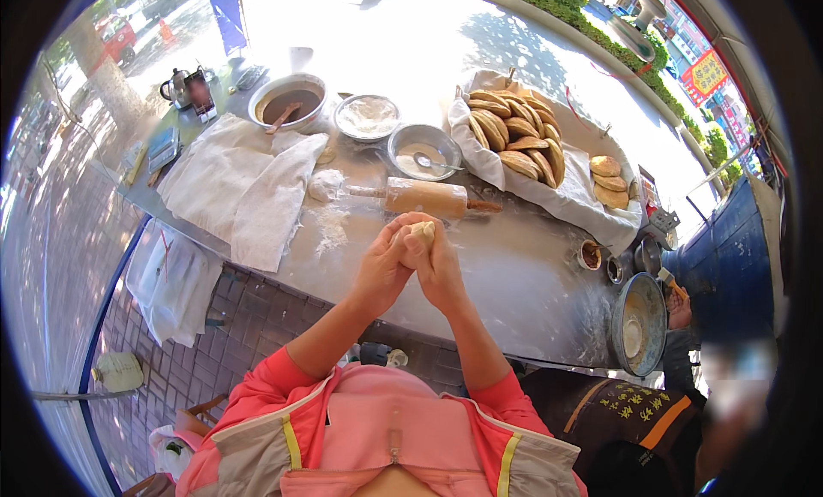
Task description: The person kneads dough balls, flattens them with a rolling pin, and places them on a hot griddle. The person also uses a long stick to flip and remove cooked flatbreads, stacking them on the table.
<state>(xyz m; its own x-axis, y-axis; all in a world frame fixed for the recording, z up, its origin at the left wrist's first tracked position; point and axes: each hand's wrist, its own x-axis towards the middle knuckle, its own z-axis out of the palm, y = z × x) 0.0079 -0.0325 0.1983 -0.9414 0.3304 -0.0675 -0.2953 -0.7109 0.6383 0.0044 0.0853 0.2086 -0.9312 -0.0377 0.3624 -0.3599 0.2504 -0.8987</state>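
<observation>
Pressed together over the near middle of the metal work table (508, 272) are my left hand (384, 256) and my right hand (439, 265). A piece of pale dough (422, 229) shows between the fingers of both; most of it is hidden. Just beyond the hands lies a thick wooden rolling pin (426, 197), dusted with flour. To its left a floured ball of dough (325, 185) rests beside scattered flour (331, 230) on the tabletop.
A white cloth (238, 188) covers the table's left part. Behind stand a bowl of dark liquid (287, 101), a flour bowl (367, 116) and a metal bowl with a spoon (424, 151). Rightward are a cloth-lined tray of flatbreads (582, 204), a basin (646, 323) and a co-worker's hand (679, 309) holding a brush.
</observation>
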